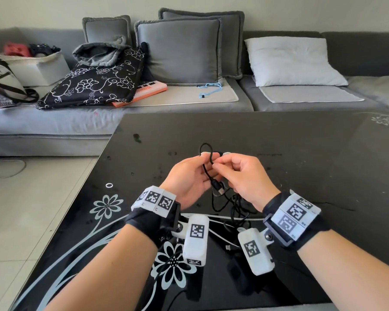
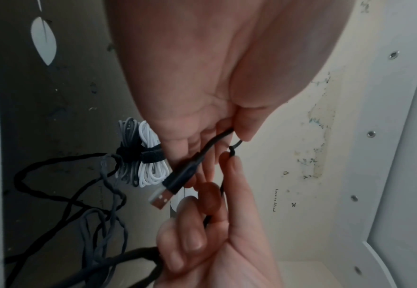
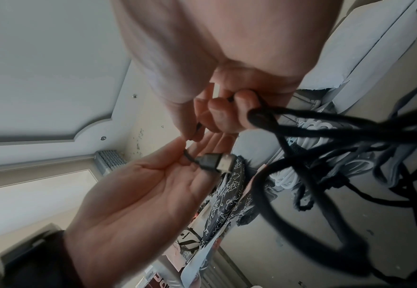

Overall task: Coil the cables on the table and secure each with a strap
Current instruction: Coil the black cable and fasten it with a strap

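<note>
A thin black cable (image 1: 204,146) arches in a small loop above both hands over the black glass table (image 1: 301,153). My left hand (image 1: 206,157) pinches the cable between thumb and forefinger, and its USB plug (image 2: 165,193) hangs below the palm. Facing it, my right hand (image 1: 219,163) pinches the same cable with curled fingers. The rest of the black cable (image 3: 325,134) drops in a loose tangle onto the table under the wrists. A white cable bundle (image 2: 150,155), coiled and bound with a black strap (image 2: 153,155), lies on the table beyond the hands.
A small white ring (image 1: 109,185) lies on the table to the left. A grey sofa (image 1: 189,102) with cushions, a black patterned bag (image 1: 94,79) and a white basket (image 1: 36,66) runs behind the table. Tiled floor (image 1: 32,209) is at left.
</note>
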The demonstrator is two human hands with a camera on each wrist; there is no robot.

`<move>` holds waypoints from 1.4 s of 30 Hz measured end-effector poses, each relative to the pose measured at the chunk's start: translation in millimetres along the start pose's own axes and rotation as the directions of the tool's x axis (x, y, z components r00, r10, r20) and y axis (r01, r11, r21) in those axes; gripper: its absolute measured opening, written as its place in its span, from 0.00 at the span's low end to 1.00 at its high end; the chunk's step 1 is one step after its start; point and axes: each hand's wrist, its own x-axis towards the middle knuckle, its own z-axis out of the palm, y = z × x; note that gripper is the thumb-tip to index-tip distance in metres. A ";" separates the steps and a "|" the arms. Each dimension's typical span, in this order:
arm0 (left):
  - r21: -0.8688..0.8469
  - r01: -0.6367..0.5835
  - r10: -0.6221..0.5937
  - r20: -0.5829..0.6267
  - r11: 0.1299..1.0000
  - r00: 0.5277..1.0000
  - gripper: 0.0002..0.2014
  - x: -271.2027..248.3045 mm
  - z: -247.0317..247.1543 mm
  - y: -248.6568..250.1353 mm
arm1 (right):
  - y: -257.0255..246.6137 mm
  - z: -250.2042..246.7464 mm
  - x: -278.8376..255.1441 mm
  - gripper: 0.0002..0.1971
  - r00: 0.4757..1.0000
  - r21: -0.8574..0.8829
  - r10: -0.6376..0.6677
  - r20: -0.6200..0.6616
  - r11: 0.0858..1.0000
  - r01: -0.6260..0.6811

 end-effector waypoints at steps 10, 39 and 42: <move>-0.047 0.001 0.000 0.009 0.999 1.000 0.20 0.4 -4.6 9.6 | 1.4 3.4 -2.9 0.03 0.997 -0.055 0.007 0.082 0.998 -0.003; -0.265 -0.146 0.115 -0.130 0.953 0.985 0.22 5.1 -2.6 8.3 | -6.4 7.6 -7.2 0.05 0.982 -0.159 0.033 0.184 0.987 -0.003; -0.268 -0.109 0.082 -0.110 0.957 0.991 0.20 3.7 -1.1 7.4 | -5.8 7.3 -8.3 0.04 0.982 -0.174 0.018 0.186 0.985 0.015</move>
